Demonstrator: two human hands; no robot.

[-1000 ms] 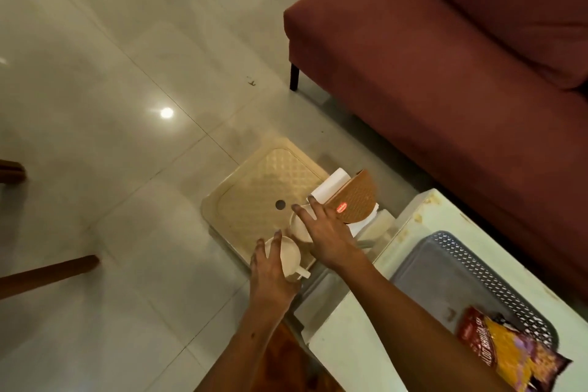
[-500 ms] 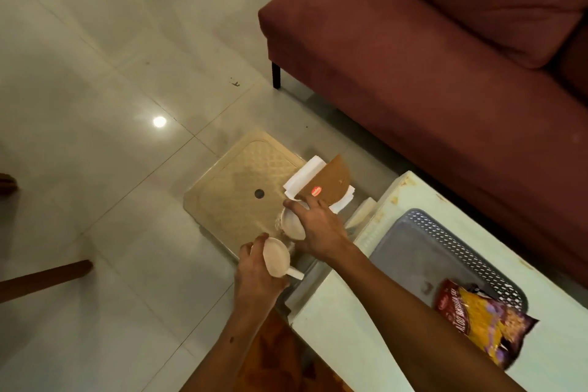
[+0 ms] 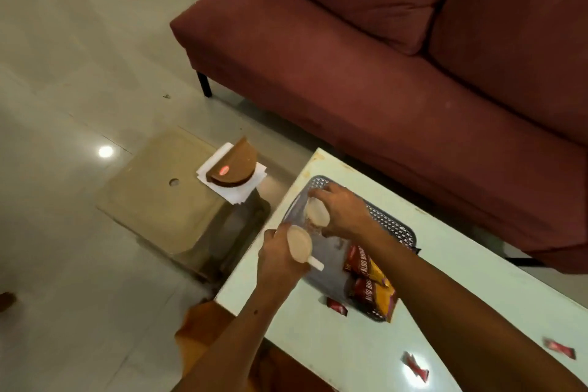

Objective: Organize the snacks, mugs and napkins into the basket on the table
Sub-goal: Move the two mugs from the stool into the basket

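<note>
Red sachets (image 3: pixel 415 367) loose on near table (image 3: pixel 318 334); your forearms may sweep them off. Left hand (image 3: pixel 278 259) grips mug (image 3: pixel 299 247) over basket (image 3: pixel 393 226) near-left rim; handle may snag. Right hand (image 3: pixel 345 215) grips second mug (image 3: pixel 317 212) above far end; chip bags (image 3: pixel 370 283) crowd room. Napkins (image 3: pixel 232 183) wait on far-left stool (image 3: pixel 152 197).

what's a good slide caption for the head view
Each hand carries a cream mug over the grey basket.
</note>
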